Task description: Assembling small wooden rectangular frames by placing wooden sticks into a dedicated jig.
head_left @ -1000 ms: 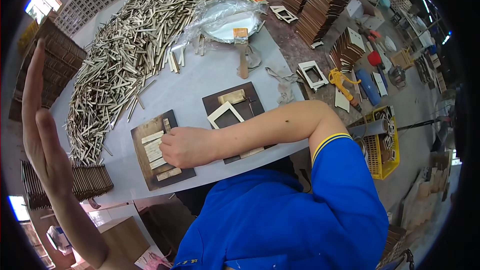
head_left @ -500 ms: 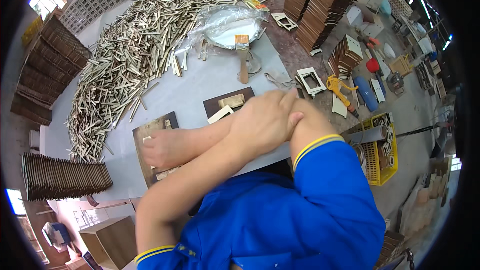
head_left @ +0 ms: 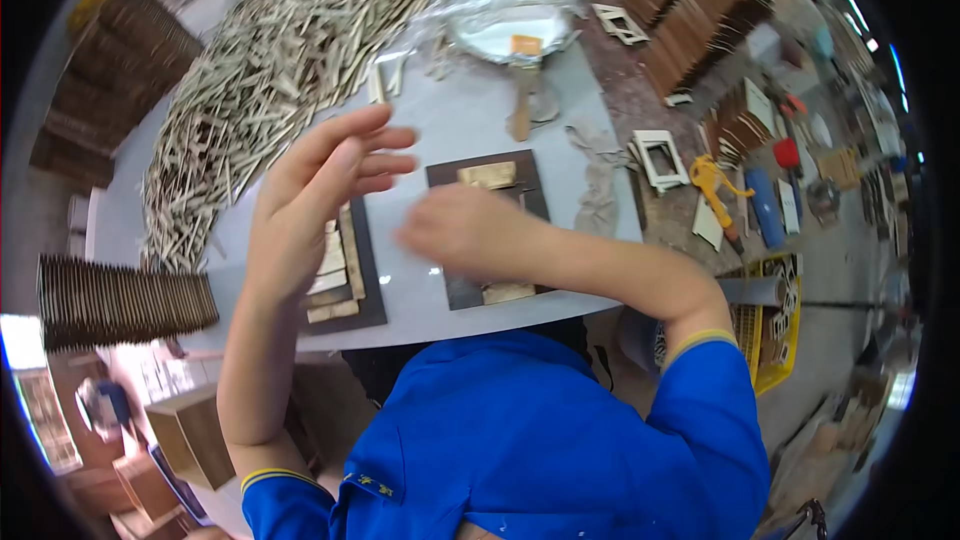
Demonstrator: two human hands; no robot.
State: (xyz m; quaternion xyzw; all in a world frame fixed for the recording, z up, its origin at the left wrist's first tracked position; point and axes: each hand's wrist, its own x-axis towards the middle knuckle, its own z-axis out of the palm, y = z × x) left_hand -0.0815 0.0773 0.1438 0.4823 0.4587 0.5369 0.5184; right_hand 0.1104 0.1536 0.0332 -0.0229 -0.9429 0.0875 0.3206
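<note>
My left hand (head_left: 315,185) is raised over the left part of the table, palm turned inward, fingers stretched apart and holding nothing. Below it, partly hidden, lies a dark board (head_left: 370,285) bearing light wooden pieces (head_left: 334,265). My right hand (head_left: 465,230) passes over a second dark board (head_left: 448,178). Its fingers are curled but smeared by motion, so what they hold, if anything, does not show. Wooden blocks (head_left: 487,176) sit at the far and near ends of this board. Beyond it, a flat brush (head_left: 521,105) leans on a film-covered bowl of white liquid (head_left: 500,35).
A big heap of thin wooden strips (head_left: 260,90) covers the table's far left. A row of thin brown slats (head_left: 125,302) stands at the near left. To the right are a crumpled cloth (head_left: 598,180), cream frames (head_left: 658,160), a yellow trigger-handled tool (head_left: 712,185) and a yellow crate (head_left: 775,360).
My crossed arms have come apart. The left hand has left my right forearm and swung left; the right hand has moved from the left board to the right one.
</note>
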